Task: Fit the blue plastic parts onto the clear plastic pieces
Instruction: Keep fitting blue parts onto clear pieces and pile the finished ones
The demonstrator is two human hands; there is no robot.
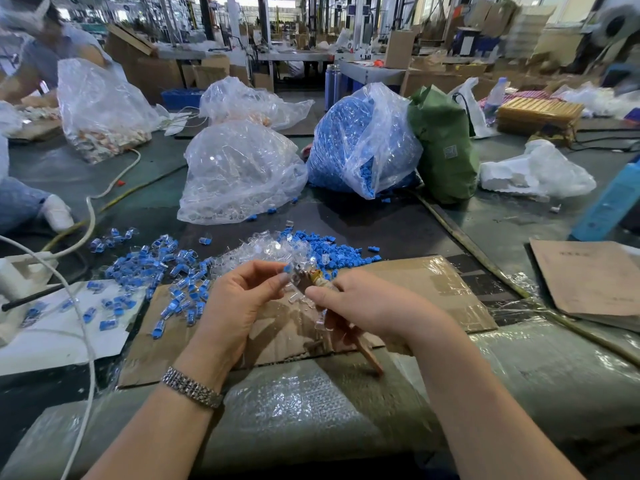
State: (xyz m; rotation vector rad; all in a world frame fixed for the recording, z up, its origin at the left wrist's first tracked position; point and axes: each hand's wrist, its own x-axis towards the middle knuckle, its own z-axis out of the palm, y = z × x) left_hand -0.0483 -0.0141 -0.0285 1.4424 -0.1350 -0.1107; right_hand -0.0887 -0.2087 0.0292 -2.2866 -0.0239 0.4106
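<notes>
Mid-task: the left hand [239,299] pinches a blue part [287,269] against the clear piece [297,277] gripped by the right hand [363,306]; assembled pieces [156,271] lie left, both bags [360,140] remain full.

Factory floor, hand-assembly station. Long work table [502,216] covered in dark matting, strewn with loose blue plastic parts [332,249] and clear plastic pieces [256,252]. Bulk stock in large clear plastic bags: one full of blue parts [349,147], one of clear pieces [239,174]. Flattened cardboard [415,282] serves as a work surface. Second worker [38,60] at far left, sorting from another bag [100,109]. Behind: stacked cardboard cartons [400,48], steel columns, more benches, blue crate [181,97].
</notes>
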